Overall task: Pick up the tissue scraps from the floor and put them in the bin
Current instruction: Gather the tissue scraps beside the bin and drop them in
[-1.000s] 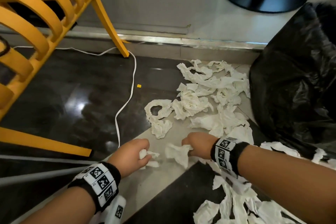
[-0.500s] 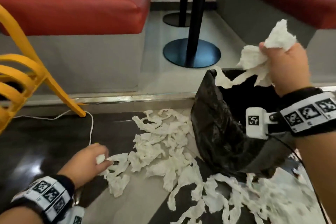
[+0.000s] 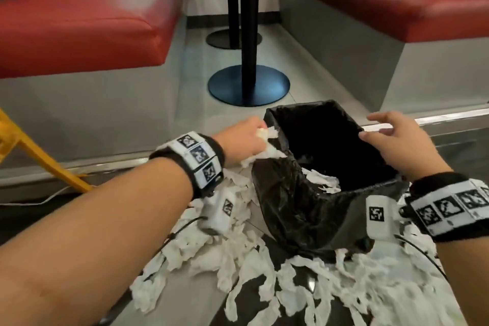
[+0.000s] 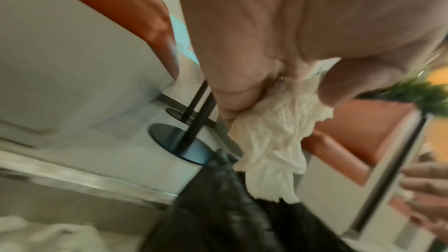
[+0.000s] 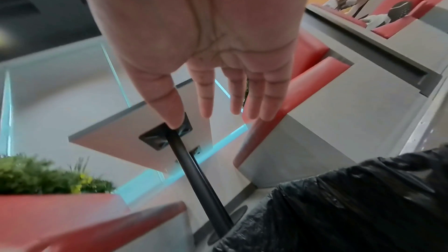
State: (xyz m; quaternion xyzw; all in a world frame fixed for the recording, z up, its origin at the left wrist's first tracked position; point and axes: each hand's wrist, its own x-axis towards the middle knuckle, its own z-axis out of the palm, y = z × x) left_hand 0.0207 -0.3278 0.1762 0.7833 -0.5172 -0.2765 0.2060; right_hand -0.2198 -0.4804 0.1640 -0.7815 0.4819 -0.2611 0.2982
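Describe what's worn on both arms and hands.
Bare forearms and hands, no sleeves or gloves. Each wrist carries a black fabric wristband with white square-marker tiles (left, right). Under each hangs a white boxy camera module bearing one marker (left, right), trailing thin black cables.

The bin (image 3: 312, 209) stands on the floor (image 3: 193, 299), tissue scraps (image 3: 238, 254) lying left of and before it, some inside. Behind it stands a pedestal base (image 3: 248, 86), between two benches (image 3: 79, 21).

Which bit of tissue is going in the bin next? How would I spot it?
Find the bin with the black bag, in front of the red seats. At its left rim is the left hand. The tissue it grips is the one: a crumpled white wad held up in the air, while the other scraps lie flat on the floor.
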